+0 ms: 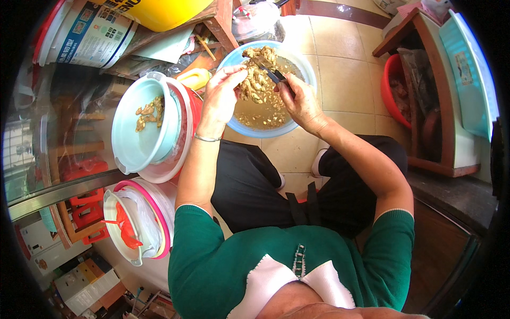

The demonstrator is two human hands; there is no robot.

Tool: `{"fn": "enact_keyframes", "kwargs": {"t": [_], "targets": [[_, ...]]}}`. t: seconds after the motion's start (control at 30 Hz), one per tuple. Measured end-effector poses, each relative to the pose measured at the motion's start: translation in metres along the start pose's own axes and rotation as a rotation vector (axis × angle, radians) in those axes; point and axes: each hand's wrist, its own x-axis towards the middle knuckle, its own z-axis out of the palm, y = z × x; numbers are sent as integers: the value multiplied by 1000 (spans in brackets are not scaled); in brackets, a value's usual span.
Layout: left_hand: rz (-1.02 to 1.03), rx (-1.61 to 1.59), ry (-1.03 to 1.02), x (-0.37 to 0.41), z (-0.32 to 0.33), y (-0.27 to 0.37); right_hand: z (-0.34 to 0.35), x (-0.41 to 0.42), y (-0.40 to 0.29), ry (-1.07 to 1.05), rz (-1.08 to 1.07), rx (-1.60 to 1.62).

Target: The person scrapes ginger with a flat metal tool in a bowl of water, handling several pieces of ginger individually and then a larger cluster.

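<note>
My left hand [225, 89], with a bangle at the wrist, pinches a small bit of something at the left edge of a blue plastic basin [312, 71]. The fingers of my right hand [297, 97] are closed around the black handle of a small knife or peeler [275, 73]; its exact kind is unclear. Knobby brown roots, like ginger [255, 85], lie under the tool beside my left fingertips. Cloudy brown water with floating pale scraps [261, 115] fills the basin below. At left, a light blue basin [129, 127] contains several root pieces [149, 113].
Stacked tubs [163, 239] with plastic bags stand at lower left. A wooden shelf [223, 24] carries a white bucket [91, 36] and a yellow container [167, 14]. Past the tiled floor [342, 79], a red basin [388, 91] sits beside a wooden cabinet [434, 159]. My knees flank the floor before me.
</note>
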Motion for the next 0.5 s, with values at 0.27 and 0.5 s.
{"fn": "enact_keyframes", "kwargs": {"t": [0.27, 0.5], "targets": [[6, 46, -60, -9, 10, 6, 0, -3, 1, 23, -21, 29], [-41, 96, -108, -9, 13, -8, -6, 3, -15, 33, -46, 17]]}}
